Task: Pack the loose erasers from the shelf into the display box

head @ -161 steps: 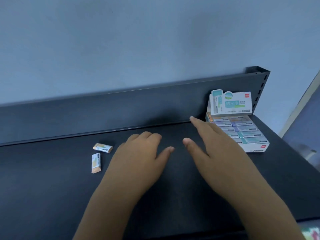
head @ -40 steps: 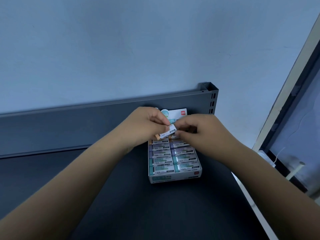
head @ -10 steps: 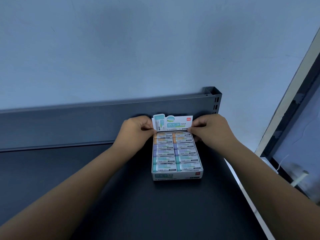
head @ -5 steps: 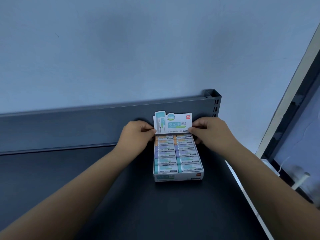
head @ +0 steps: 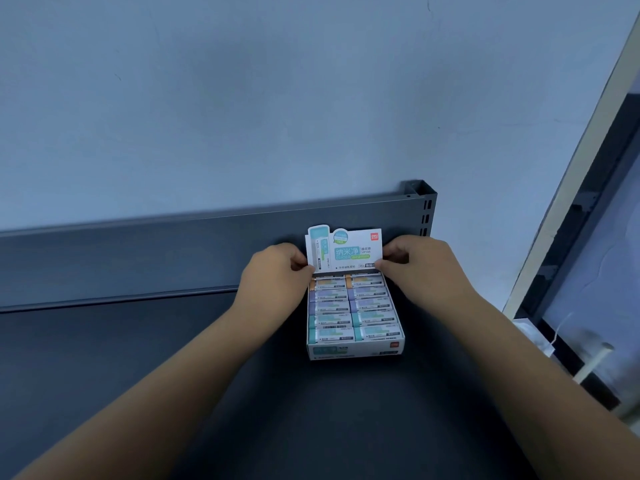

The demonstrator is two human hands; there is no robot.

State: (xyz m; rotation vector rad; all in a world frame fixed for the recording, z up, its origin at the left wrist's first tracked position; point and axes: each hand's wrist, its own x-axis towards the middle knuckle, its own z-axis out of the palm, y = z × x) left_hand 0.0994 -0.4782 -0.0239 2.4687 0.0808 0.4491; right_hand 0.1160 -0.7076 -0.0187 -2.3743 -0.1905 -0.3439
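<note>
Erasers (head: pixel 349 306) fill both rows of the display box (head: pixel 356 351), which stands on the shelf (head: pixel 173 358) close to its back panel (head: pixel 138 258). Four seconds ago the hands passed one loose eraser between them above it; now the left hand (head: pixel 277 275) pinches the lower left corner of the header card (head: pixel 346 251), the right hand (head: pixel 422 268) its lower right

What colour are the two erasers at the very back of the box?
Orange; the back erasers show best in the head view, below the header card.

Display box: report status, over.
Left hand, right hand pinching header card. Display box packed with erasers, on shelf. No loose erasers in view.
</note>
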